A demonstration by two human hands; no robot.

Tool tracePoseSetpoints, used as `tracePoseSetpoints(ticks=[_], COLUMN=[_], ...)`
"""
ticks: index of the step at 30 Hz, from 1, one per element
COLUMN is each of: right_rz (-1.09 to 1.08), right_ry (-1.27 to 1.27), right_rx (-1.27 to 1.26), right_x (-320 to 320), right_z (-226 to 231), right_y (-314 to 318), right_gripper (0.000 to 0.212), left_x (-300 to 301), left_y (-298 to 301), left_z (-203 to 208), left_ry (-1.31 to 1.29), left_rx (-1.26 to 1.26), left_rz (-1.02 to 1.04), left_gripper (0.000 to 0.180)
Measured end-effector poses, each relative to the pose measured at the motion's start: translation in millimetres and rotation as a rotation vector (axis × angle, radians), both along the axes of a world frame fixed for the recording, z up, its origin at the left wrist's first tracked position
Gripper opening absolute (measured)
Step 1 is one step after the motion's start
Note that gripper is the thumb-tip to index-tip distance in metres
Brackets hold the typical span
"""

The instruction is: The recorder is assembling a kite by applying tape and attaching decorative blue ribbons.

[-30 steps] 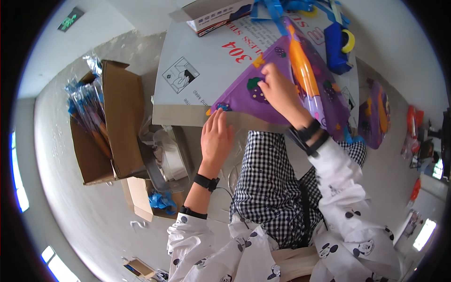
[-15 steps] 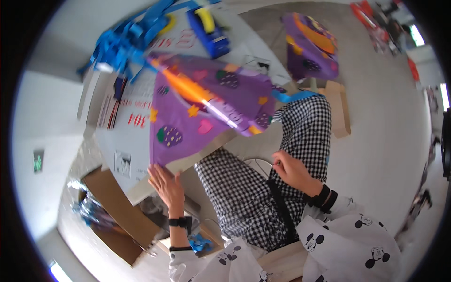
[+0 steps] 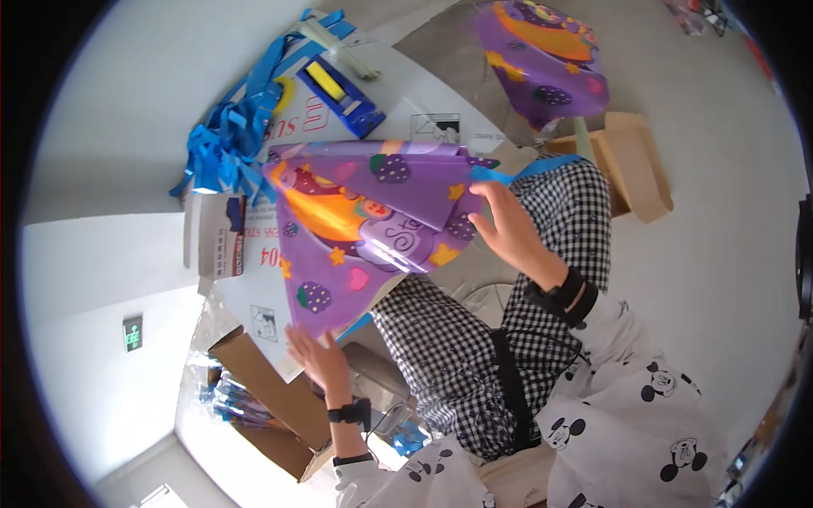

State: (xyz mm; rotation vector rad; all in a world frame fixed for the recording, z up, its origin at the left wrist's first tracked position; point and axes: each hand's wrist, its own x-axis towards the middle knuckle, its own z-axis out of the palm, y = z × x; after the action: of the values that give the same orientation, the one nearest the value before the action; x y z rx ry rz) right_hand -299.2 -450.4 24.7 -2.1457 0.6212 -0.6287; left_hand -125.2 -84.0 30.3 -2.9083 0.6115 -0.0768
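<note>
A purple printed sheet (image 3: 339,245) with an orange moon, stars and berry shapes lies folded on the board-topped table in front of me. My left hand (image 3: 320,357) rests at its near corner, fingers stretched and flat. Beside the sheet's right edge is my right hand (image 3: 512,229), thumb and fingers apart, with nothing visibly gripped. Whether its fingertips touch the sheet I cannot tell. Blue strip material (image 3: 555,163) reaches from the sheet's right side over my checked apron (image 3: 563,207).
Blue ribbons (image 3: 224,140) are heaped at the table's far left, near a blue tape dispenser (image 3: 343,97). A similar purple sheet (image 3: 550,63) stands at the far right, by an open cardboard box (image 3: 639,165). Another carton (image 3: 271,389) with plastic-wrapped items is at lower left.
The sheet's raised, blurred fold has settled flatter. My right hand has moved from over my lap up to the sheet's right edge. My left hand stays at the near corner; the view has shifted.
</note>
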Motion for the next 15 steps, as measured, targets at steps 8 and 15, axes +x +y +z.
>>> tracePoseSetpoints(ticks=[8, 15], right_rz=[0.381, 0.402], right_ry=[0.118, 0.222], right_rx=[-0.338, -0.478], right_x=[46, 50], right_z=[-23, -27], right_y=[27, 6], right_gripper=[0.049, 0.059], left_x=[-27, 2], left_y=[-121, -79], left_z=[-4, -24], left_ry=[0.352, 0.148], left_rx=[-0.398, 0.011], left_rz=[-0.434, -0.352], left_gripper=[0.062, 0.078])
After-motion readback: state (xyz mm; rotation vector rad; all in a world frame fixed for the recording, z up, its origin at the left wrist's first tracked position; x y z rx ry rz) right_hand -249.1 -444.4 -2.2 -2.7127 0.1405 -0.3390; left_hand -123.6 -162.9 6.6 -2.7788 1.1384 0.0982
